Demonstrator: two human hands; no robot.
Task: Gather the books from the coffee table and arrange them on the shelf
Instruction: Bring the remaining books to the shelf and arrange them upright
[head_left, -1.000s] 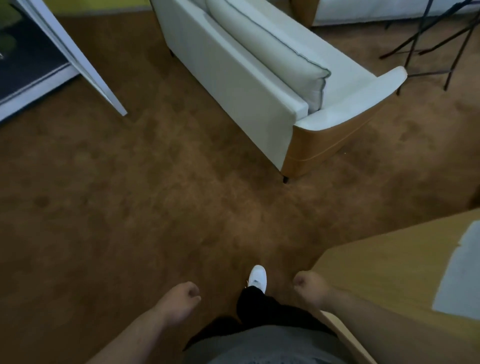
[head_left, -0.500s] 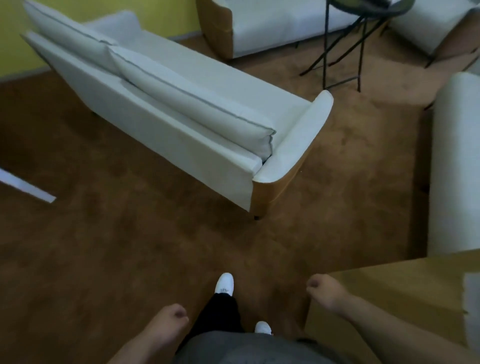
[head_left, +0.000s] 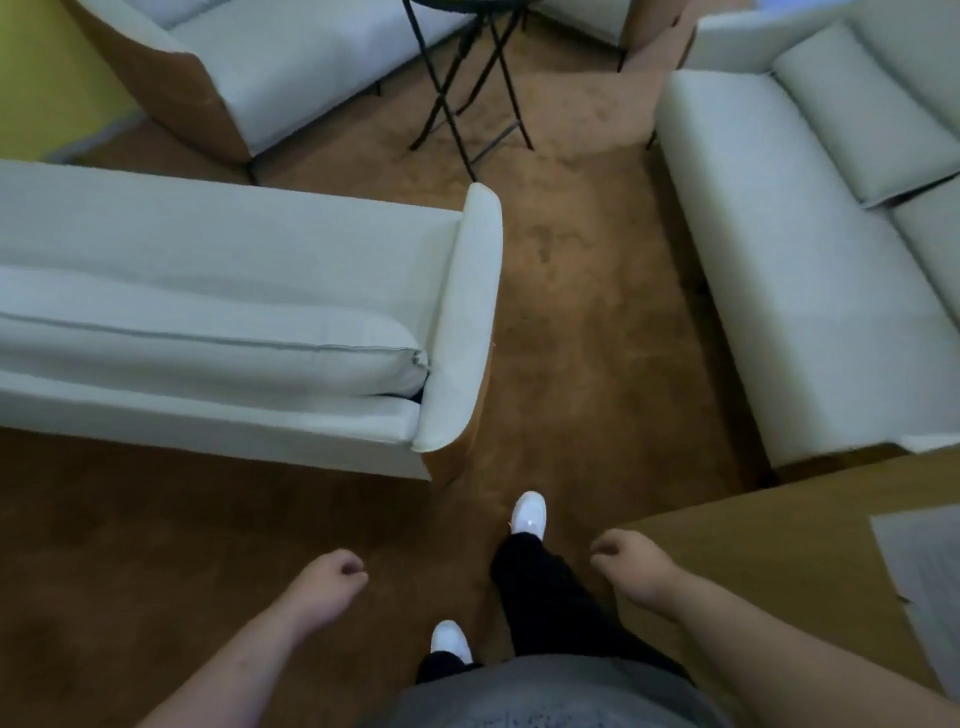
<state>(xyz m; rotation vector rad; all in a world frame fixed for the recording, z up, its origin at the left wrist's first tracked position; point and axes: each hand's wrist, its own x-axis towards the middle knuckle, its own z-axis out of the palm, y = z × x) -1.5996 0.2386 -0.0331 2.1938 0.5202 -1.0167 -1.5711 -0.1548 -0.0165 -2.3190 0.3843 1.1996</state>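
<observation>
No book and no shelf shows in the head view. My left hand (head_left: 332, 574) hangs low at the bottom centre-left over the brown carpet, fingers loosely curled, holding nothing. My right hand (head_left: 631, 564) hangs at the bottom right beside the corner of a wooden table (head_left: 769, 551), fingers also loosely curled and empty. My white shoes (head_left: 529, 514) and dark trousers show between the hands. A black-legged small table (head_left: 467, 98) stands far ahead, only its legs and rim edge visible.
A white sofa (head_left: 234, 322) with a tan side fills the left. Another white sofa (head_left: 810, 249) lines the right. A white armchair (head_left: 270, 67) stands at the back left. A carpet lane runs between the sofas. Paper sheets (head_left: 924, 561) lie on the wooden table.
The view has swung to the right: the left sofa slid left and lower, the right sofa and black-legged table came into view. Both hands stay low and empty while my feet step forward.
</observation>
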